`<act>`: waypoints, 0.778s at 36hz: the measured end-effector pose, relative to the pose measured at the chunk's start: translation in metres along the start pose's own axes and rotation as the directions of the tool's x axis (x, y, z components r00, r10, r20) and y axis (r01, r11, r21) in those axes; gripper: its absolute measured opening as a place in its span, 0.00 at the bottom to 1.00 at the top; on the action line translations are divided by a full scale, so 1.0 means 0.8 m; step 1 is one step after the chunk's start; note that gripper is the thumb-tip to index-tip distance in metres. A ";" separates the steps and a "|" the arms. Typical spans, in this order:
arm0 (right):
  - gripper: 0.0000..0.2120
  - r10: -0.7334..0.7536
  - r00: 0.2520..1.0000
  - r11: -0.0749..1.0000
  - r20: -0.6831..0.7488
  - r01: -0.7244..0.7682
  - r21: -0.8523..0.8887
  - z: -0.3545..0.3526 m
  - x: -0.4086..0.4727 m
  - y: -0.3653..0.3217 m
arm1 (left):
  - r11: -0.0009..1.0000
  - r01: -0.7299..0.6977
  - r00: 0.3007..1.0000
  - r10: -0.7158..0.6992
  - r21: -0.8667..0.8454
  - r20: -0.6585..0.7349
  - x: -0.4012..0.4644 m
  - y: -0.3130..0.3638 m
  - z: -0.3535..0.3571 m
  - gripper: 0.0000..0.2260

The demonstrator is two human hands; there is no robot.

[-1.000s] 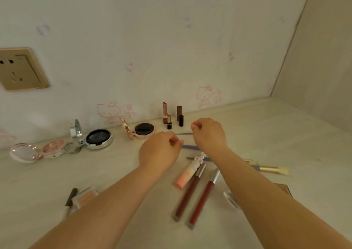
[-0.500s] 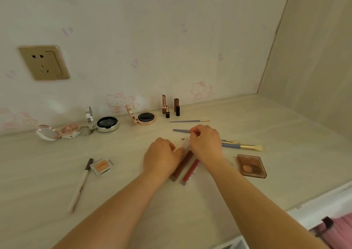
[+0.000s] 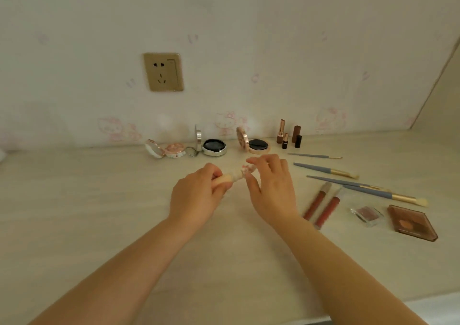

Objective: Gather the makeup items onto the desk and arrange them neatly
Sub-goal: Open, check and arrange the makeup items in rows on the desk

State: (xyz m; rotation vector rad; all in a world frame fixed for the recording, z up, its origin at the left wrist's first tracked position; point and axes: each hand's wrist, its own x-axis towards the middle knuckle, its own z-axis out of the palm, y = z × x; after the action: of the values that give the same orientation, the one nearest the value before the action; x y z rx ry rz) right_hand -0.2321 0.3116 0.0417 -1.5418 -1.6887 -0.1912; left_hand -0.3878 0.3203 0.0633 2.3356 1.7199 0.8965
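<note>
A peach-and-white cosmetic tube [image 3: 234,176] is held just above the desk [image 3: 74,212] between both hands. My left hand [image 3: 196,197] grips its peach end, and my right hand [image 3: 271,187] pinches the decorated cap end with thumb and forefinger. Two dark red lip gloss tubes [image 3: 323,205] lie side by side to the right of my right hand. Several grey-handled brushes [image 3: 348,178] lie beyond them. Three open compacts [image 3: 214,146] and a few lipsticks [image 3: 288,135] stand in a row along the wall.
A brown eyeshadow palette [image 3: 412,222] and a small clear eyeshadow pan [image 3: 367,214] lie at the right. A gold wall socket [image 3: 163,72] is above the compacts. The desk's front edge [image 3: 373,307] runs along the bottom right.
Both hands lifted the peach tube away from the two red glosses and carried it left. The view swung left, so the items now sit to the right.
</note>
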 end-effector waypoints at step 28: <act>0.14 -0.440 0.897 0.898 0.038 0.440 0.009 0.088 -0.013 -0.045 | 0.925 -0.061 0.998 0.050 -0.375 -0.039 -0.030 -0.102 -0.008 0.03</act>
State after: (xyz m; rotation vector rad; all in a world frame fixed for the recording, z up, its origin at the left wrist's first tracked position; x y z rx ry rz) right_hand -0.2969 0.3382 0.0035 -1.1458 -2.0516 -0.3967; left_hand -0.4636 0.3262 0.0254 2.1318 1.3470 1.1568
